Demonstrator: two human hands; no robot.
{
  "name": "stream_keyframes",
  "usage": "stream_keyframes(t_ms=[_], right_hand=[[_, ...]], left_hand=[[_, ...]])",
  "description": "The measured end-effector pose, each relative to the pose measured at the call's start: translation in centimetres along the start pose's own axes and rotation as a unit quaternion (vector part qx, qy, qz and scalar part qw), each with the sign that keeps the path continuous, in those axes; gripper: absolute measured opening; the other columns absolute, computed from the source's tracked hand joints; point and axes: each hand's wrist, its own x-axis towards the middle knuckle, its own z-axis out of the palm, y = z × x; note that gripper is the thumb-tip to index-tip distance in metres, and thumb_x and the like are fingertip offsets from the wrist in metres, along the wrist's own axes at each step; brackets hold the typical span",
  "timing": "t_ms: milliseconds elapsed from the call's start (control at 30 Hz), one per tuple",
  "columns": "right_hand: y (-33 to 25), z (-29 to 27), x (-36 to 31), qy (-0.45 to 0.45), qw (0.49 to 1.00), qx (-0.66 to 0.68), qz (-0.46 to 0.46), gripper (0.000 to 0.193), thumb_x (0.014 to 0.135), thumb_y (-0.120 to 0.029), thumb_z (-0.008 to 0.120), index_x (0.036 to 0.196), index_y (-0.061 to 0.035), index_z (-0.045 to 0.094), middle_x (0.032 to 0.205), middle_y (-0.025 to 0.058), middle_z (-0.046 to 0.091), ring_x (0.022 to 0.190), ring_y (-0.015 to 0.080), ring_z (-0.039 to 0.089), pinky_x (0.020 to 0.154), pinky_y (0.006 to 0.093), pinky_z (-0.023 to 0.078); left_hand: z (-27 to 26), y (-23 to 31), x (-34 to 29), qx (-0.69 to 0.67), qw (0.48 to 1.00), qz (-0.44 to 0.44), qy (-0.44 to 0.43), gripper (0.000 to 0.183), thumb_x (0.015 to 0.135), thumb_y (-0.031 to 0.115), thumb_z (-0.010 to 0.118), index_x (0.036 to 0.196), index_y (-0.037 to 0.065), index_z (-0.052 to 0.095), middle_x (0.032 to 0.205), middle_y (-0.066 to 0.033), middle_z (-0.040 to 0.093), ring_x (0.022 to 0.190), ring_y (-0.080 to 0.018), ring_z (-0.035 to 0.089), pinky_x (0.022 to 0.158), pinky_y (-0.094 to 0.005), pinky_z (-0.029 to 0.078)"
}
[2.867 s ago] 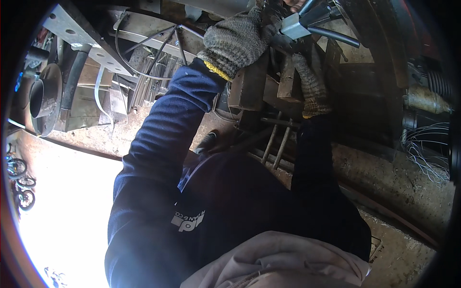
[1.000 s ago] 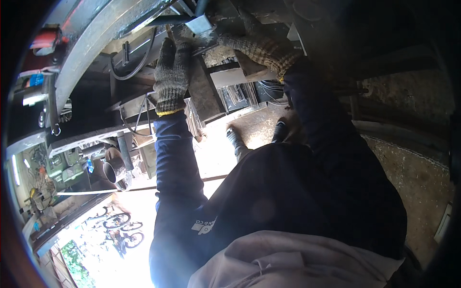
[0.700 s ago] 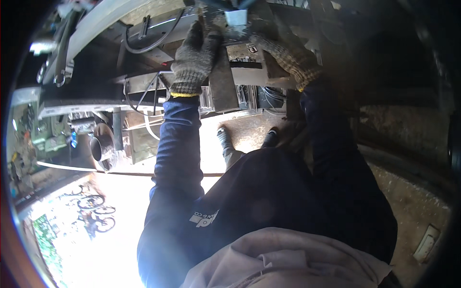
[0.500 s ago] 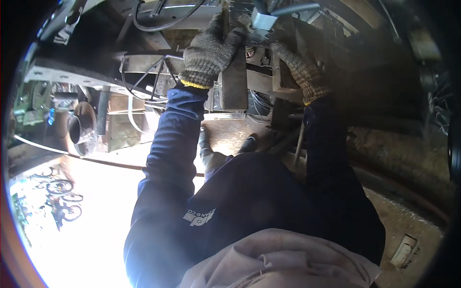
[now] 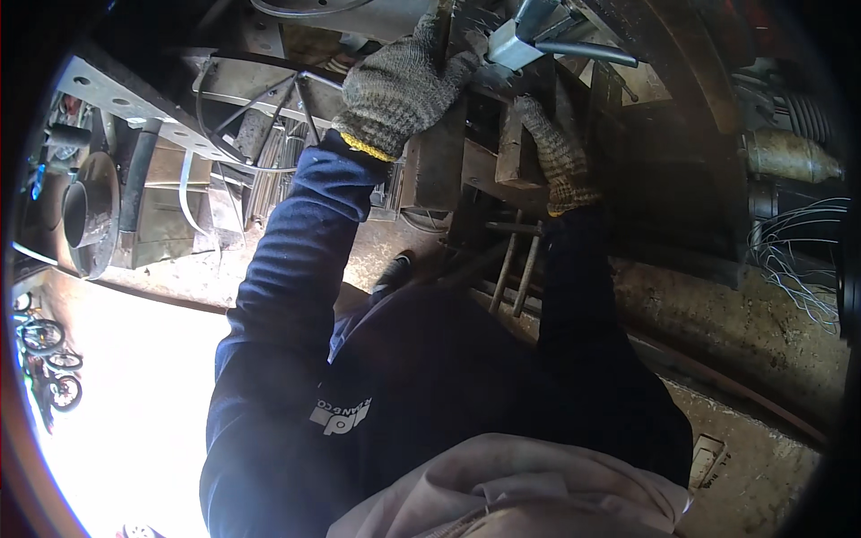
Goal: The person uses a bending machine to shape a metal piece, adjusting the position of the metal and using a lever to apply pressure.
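My left hand [image 5: 395, 94], in a grey knitted glove with a yellow cuff, grips a dark flat steel bar [image 5: 438, 166] from its left side. Its thumb stretches right, towards a pale square metal head [image 5: 513, 47] with a dark rod-like handle [image 5: 587, 52]. On the right, my right hand [image 5: 560, 157], in a matching glove, bends its fingers over a brown-edged steel piece [image 5: 517, 152]. The right thumb is hidden. Both hands are at the same dark metal workpiece, a short gap apart.
A perforated steel beam [image 5: 126, 103] runs at the left, above a round flanged pipe [image 5: 90, 215]. Two thin rods [image 5: 516, 269] stand below my right hand. Tangled wire [image 5: 807, 260] lies at the right. Bicycles [image 5: 49, 350] stand in the bright far left.
My view has turned and shifted, so more of the right side shows. Both gloved hands stay on the metal pieces. The pale square head and its handle now appear tilted more to the right.
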Motion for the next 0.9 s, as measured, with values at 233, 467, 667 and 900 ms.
stream_keyframes(t_ms=[233,467,667,900], right_hand=[[-1.1,0.3,-0.1,-0.017,0.994,0.108,0.005,0.073,0.101,-0.033,0.067,0.158,-0.0022,0.034,0.154,0.0171,0.049,0.138,0.0232,0.052,0.112,0.0361,0.044],[-1.2,0.2,0.0,-0.002,0.993,0.115,-0.013,0.066,0.102,-0.024,0.068,0.156,-0.0026,0.037,0.149,0.0146,0.053,0.133,0.0211,0.055,0.112,0.0328,0.045],[-0.9,0.3,-0.2,0.02,0.996,0.091,0.017,0.065,0.101,-0.033,0.067,0.154,-0.0056,0.043,0.146,0.0117,0.057,0.134,0.0211,0.054,0.111,0.0339,0.044],[2.8,0.2,0.3,0.015,1.0,0.023,0.001,0.07,0.101,-0.047,0.064,0.155,-0.0091,0.043,0.148,0.0124,0.056,0.134,0.0251,0.056,0.109,0.036,0.046]], left_hand=[[-0.2,-0.4,0.1,0.024,1.0,0.013,-0.006,0.073,0.097,0.065,0.055,0.155,0.023,0.043,0.129,-0.0182,0.068,0.119,-0.0389,0.066,0.097,-0.0494,0.055],[0.0,-0.3,0.3,0.021,1.0,0.004,-0.014,0.071,0.097,0.065,0.054,0.154,0.024,0.044,0.129,-0.0188,0.068,0.12,-0.0394,0.066,0.097,-0.0498,0.054],[0.2,-0.3,0.2,0.024,1.0,0.016,-0.005,0.073,0.097,0.067,0.053,0.155,0.024,0.043,0.128,-0.019,0.068,0.119,-0.0398,0.066,0.097,-0.0495,0.054],[-0.1,-0.2,-0.1,0.017,0.999,0.026,0.012,0.076,0.096,0.069,0.053,0.157,0.025,0.041,0.125,-0.0201,0.07,0.114,-0.0407,0.068,0.093,-0.0503,0.056]])
